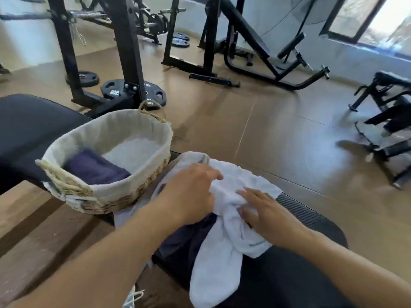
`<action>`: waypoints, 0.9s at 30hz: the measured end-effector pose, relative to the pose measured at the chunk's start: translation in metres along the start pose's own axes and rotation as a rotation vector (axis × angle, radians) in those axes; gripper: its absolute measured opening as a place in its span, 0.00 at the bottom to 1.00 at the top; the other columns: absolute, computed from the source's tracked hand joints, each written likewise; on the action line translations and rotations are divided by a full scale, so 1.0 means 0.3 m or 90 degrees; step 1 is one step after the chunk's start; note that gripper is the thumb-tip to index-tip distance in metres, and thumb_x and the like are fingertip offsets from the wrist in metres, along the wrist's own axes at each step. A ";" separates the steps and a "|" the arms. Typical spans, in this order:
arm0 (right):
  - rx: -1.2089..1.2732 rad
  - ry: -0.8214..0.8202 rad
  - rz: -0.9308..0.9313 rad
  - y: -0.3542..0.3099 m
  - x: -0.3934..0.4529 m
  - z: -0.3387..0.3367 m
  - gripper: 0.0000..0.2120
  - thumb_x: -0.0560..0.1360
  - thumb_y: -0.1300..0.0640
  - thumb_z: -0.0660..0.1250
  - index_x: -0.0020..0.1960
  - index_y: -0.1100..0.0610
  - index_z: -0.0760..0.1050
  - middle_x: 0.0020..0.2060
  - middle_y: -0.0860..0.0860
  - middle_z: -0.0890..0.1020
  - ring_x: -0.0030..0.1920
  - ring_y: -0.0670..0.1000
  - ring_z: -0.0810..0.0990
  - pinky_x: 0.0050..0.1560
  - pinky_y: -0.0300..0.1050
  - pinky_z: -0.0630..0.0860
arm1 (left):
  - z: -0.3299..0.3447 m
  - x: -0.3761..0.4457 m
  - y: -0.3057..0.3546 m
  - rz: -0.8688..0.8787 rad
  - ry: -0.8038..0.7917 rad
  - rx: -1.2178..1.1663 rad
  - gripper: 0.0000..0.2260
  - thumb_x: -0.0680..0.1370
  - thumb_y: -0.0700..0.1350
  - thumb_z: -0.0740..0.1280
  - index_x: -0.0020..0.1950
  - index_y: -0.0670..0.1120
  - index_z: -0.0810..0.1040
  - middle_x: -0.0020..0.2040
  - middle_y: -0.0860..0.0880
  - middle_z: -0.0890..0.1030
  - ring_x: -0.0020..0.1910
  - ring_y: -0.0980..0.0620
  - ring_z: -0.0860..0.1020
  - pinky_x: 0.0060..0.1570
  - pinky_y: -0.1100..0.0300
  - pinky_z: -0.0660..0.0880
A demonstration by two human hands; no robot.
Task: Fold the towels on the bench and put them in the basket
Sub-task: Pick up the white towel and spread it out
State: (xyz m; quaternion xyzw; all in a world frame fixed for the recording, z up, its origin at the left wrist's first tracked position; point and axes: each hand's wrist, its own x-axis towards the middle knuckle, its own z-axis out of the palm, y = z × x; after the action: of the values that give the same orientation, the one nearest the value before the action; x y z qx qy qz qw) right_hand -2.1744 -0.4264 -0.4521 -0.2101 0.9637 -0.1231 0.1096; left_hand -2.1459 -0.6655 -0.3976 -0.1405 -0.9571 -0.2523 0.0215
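Observation:
A crumpled white towel lies on the black padded bench, partly over a dark navy towel. My left hand rests on the white towel's far left part, fingers bent into the cloth. My right hand lies on its middle with the fingers pinching a fold. To the left stands a woven basket with a pale fabric liner, and a folded navy towel sits inside it at the near left. A light grey cloth shows beneath the basket and my left forearm.
Brown tiled floor stretches ahead. A black rack upright with weight plates stands behind the basket. An incline bench is at the back, another machine at the right. A second black pad lies left of the basket.

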 end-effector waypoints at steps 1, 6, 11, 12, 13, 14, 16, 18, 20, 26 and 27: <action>0.050 0.034 0.011 0.020 -0.017 0.004 0.21 0.83 0.50 0.62 0.75 0.46 0.67 0.74 0.42 0.69 0.73 0.47 0.67 0.70 0.36 0.61 | 0.026 0.010 0.009 -0.004 -0.057 0.018 0.23 0.80 0.42 0.63 0.75 0.53 0.69 0.76 0.54 0.68 0.76 0.53 0.64 0.69 0.64 0.60; 0.246 0.147 0.051 0.025 -0.023 -0.006 0.05 0.82 0.56 0.64 0.54 0.46 0.76 0.52 0.40 0.81 0.56 0.45 0.77 0.52 0.34 0.69 | 0.094 0.052 0.019 -0.058 -0.146 0.042 0.27 0.80 0.47 0.63 0.79 0.47 0.62 0.79 0.49 0.63 0.79 0.49 0.59 0.74 0.58 0.58; 0.480 0.341 0.027 0.000 -0.079 -0.140 0.07 0.84 0.55 0.60 0.47 0.50 0.72 0.42 0.45 0.81 0.46 0.48 0.79 0.48 0.45 0.75 | 0.137 0.091 0.013 -0.120 -0.074 -0.092 0.43 0.73 0.67 0.67 0.81 0.50 0.55 0.78 0.53 0.65 0.75 0.51 0.67 0.72 0.50 0.66; 0.506 0.372 0.024 0.007 -0.096 -0.156 0.07 0.83 0.56 0.60 0.46 0.50 0.72 0.41 0.47 0.81 0.44 0.51 0.79 0.45 0.47 0.76 | 0.143 0.093 0.027 -0.106 -0.054 -0.091 0.41 0.73 0.69 0.67 0.80 0.51 0.59 0.73 0.56 0.70 0.71 0.52 0.71 0.69 0.52 0.69; 0.531 0.389 0.023 0.018 -0.115 -0.167 0.08 0.83 0.57 0.61 0.45 0.49 0.71 0.39 0.46 0.80 0.42 0.51 0.78 0.43 0.46 0.76 | 0.155 0.096 0.043 -0.077 -0.038 -0.092 0.34 0.74 0.67 0.67 0.75 0.53 0.66 0.63 0.61 0.76 0.63 0.54 0.74 0.62 0.57 0.71; 0.558 0.390 0.022 0.030 -0.134 -0.174 0.10 0.83 0.58 0.61 0.44 0.47 0.72 0.38 0.45 0.80 0.41 0.49 0.78 0.41 0.43 0.75 | 0.166 0.098 0.062 -0.042 -0.024 -0.100 0.24 0.76 0.64 0.68 0.68 0.55 0.72 0.51 0.65 0.76 0.54 0.59 0.75 0.53 0.64 0.70; 0.584 0.367 0.029 0.052 -0.162 -0.182 0.14 0.83 0.57 0.63 0.42 0.40 0.72 0.37 0.42 0.80 0.39 0.44 0.78 0.38 0.37 0.74 | 0.173 0.098 0.106 0.009 -0.009 -0.143 0.08 0.80 0.57 0.66 0.55 0.55 0.77 0.40 0.65 0.76 0.42 0.64 0.73 0.41 0.69 0.66; 0.581 0.349 0.043 0.076 -0.187 -0.187 0.15 0.82 0.55 0.65 0.40 0.39 0.74 0.37 0.41 0.81 0.38 0.43 0.79 0.37 0.35 0.74 | 0.193 0.103 0.130 0.033 0.008 -0.162 0.08 0.83 0.51 0.64 0.48 0.50 0.78 0.35 0.60 0.75 0.36 0.63 0.72 0.36 0.67 0.65; 0.586 0.329 0.042 0.102 -0.214 -0.187 0.11 0.80 0.55 0.69 0.41 0.42 0.76 0.39 0.43 0.83 0.39 0.45 0.82 0.39 0.40 0.79 | 0.207 0.108 0.156 0.018 0.030 -0.169 0.11 0.84 0.50 0.62 0.43 0.47 0.75 0.31 0.54 0.72 0.31 0.56 0.69 0.31 0.63 0.64; 0.219 -0.011 0.065 0.254 -0.341 -0.192 0.06 0.71 0.58 0.74 0.42 0.47 0.82 0.40 0.44 0.84 0.41 0.41 0.81 0.44 0.43 0.79 | 0.199 0.112 0.226 -0.018 -0.214 -0.142 0.13 0.73 0.61 0.72 0.41 0.52 0.81 0.38 0.57 0.82 0.37 0.61 0.78 0.40 0.63 0.75; 0.078 -0.092 0.080 0.278 -0.360 -0.182 0.07 0.72 0.57 0.73 0.44 0.45 0.83 0.43 0.41 0.84 0.44 0.41 0.81 0.46 0.41 0.78 | 0.210 0.103 0.233 -0.020 -0.272 -0.124 0.15 0.70 0.65 0.74 0.45 0.55 0.82 0.44 0.61 0.83 0.44 0.64 0.80 0.48 0.64 0.77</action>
State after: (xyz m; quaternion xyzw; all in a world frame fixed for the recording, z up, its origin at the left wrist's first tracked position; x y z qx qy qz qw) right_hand -2.1245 -0.2960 -0.4069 -0.1506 0.9553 -0.1589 0.1988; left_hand -2.1542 -0.5684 -0.4156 -0.1774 -0.9131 -0.3086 -0.1991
